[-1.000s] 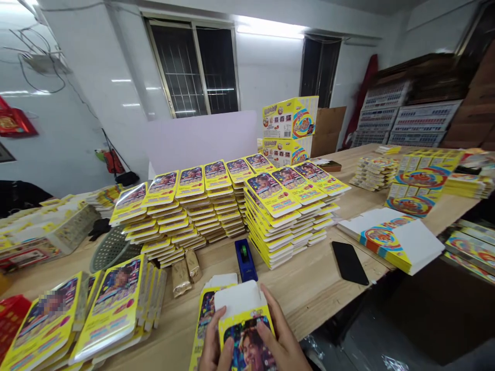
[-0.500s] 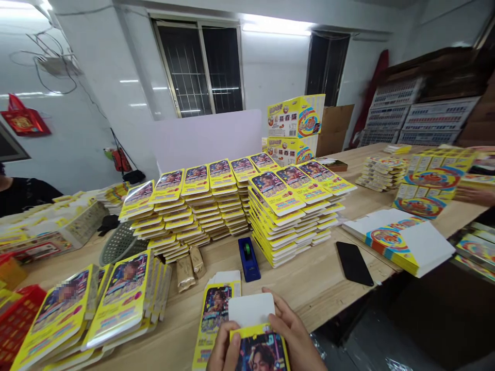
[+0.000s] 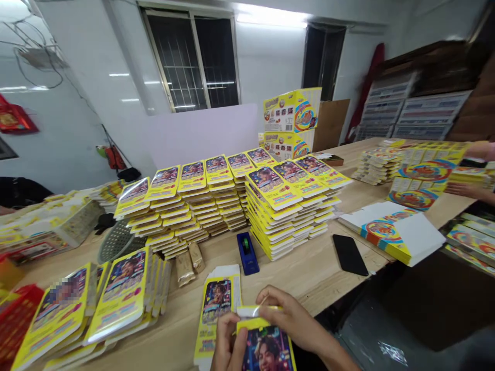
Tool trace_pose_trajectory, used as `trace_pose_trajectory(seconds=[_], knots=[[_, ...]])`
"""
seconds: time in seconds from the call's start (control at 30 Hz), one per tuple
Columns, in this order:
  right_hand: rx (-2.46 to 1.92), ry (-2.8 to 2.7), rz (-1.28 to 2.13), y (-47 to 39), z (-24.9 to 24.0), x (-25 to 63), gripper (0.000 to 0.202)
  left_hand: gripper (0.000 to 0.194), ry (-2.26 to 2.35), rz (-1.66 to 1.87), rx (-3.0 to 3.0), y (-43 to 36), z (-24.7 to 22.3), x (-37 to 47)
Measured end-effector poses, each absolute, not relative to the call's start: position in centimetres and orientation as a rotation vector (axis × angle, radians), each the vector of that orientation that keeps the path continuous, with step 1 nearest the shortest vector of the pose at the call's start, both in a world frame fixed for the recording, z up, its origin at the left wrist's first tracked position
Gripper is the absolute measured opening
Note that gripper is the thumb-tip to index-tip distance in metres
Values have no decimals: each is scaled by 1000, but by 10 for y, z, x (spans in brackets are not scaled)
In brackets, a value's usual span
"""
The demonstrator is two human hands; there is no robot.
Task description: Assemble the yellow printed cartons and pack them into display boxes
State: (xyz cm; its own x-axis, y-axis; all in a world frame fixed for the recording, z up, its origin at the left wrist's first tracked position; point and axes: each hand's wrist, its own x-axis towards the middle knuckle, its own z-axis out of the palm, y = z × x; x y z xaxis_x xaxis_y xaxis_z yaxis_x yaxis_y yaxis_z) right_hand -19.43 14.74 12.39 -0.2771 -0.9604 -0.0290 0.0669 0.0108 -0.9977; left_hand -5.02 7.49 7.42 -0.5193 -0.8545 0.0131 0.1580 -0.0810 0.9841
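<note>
A yellow printed box (image 3: 268, 348) is held upright at the bottom centre, its top flap bent over. My left hand (image 3: 228, 340) grips its left side, thumb across the front. My right hand (image 3: 288, 314) is at the top right, its fingers closed on the flap. Just left of them, a stack of flat yellow boxes (image 3: 218, 309) lies on the table. Tall stacks of similar packs (image 3: 274, 188) rise behind, with more packs (image 3: 119, 293) at the left. A blue tape dispenser (image 3: 248, 255) stands in front of the tall stacks.
A black phone (image 3: 350, 254) lies near the table (image 3: 305, 281) edge, beside flat white-and-yellow cartons (image 3: 390, 232). Gold wrapped packets (image 3: 185, 269), a grey basket (image 3: 119, 241) and a red basket (image 3: 25, 314) are at left. Another person's hand (image 3: 469, 190) shows at far right.
The white flap that stood up from the box is now folded down at its top. My right hand has moved onto the flap, and the view has shifted slightly.
</note>
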Motion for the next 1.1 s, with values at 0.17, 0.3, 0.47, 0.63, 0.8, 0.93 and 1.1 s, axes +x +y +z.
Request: trace_pose_trajectory(seconds=[0.17, 0.3, 0.47, 0.63, 0.8, 0.93, 1.1], knots=[[-1080, 1507, -1446, 152, 132, -195, 20, 50, -1514, -1839, 686, 76, 83, -41], [-1066, 1587, -1449, 153, 132, -196, 22, 56, -1734, -1797, 736, 69, 77, -34], [-1224, 1379, -1399, 158, 140, -207, 19, 43, -1943, -1672, 753, 69, 86, -28], [-1261, 1305, -1291, 168, 138, -216, 26, 36, -1897, -1706, 735, 73, 96, -28], [-1131, 1409, -1289, 165, 135, -212, 18, 46, -1979, -1706, 784, 73, 101, -28], [-1234, 1507, -1327, 155, 145, -204, 9, 55, -2219, -1611, 688, 72, 104, -26], [-1293, 1493, -1374, 151, 148, -203, 10, 62, -2180, -1609, 676, 66, 89, -26]])
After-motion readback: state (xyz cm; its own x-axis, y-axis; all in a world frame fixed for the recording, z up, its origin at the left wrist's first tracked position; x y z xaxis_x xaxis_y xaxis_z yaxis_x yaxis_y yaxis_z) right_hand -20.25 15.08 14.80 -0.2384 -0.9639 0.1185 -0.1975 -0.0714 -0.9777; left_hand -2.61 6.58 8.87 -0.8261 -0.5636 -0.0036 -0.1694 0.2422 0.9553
